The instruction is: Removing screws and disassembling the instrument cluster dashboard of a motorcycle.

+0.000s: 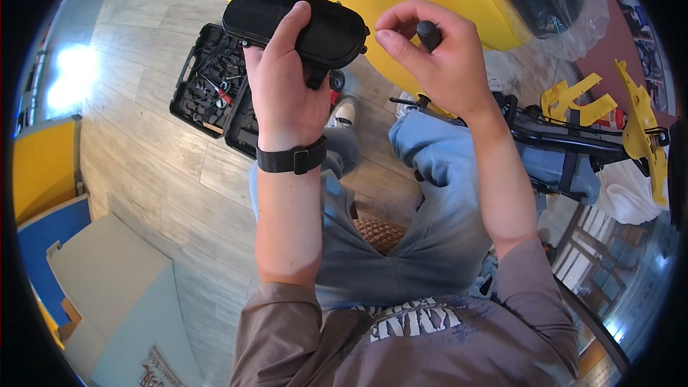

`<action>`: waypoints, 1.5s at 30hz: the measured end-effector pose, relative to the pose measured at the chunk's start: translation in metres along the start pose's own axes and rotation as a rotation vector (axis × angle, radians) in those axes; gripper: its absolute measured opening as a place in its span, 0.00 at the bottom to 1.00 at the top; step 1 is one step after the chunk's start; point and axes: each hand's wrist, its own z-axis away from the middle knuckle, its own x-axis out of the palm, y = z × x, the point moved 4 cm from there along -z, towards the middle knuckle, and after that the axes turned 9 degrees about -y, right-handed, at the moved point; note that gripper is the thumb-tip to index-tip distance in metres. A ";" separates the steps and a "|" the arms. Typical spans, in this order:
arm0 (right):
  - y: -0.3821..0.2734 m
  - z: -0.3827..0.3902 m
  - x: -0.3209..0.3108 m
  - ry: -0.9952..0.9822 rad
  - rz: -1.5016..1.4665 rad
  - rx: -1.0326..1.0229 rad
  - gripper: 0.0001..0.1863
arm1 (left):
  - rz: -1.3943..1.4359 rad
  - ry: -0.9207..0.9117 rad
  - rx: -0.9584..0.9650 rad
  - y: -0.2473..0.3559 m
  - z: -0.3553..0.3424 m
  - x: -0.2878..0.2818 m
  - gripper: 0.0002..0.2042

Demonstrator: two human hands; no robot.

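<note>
My L hand [285, 97] clamped on 1 smooth blk oval case [326, 32]; R hand [451, 54] clamped round 1 dome-ended blk handle [429, 34].

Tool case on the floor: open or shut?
Open: the black tool case lies with its inside facing up, a red-handled tool visible within.

1 downward fisheye head view

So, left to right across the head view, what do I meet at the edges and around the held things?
Yellow panel, black oval unit in the left grip, dark cylindrical handle in the right grip, forked yellow bracket, long yellow piece.
</note>
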 end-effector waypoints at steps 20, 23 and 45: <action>-0.017 0.004 0.007 0.015 0.188 -0.237 0.07 | 0.034 -0.096 0.062 0.008 0.005 0.008 0.14; -0.018 0.003 0.006 0.054 0.245 -0.272 0.08 | 0.033 -0.122 0.054 0.008 0.004 0.007 0.14; -0.016 0.006 0.014 0.008 0.115 -0.078 0.08 | 0.099 -0.147 0.085 0.009 0.003 0.006 0.12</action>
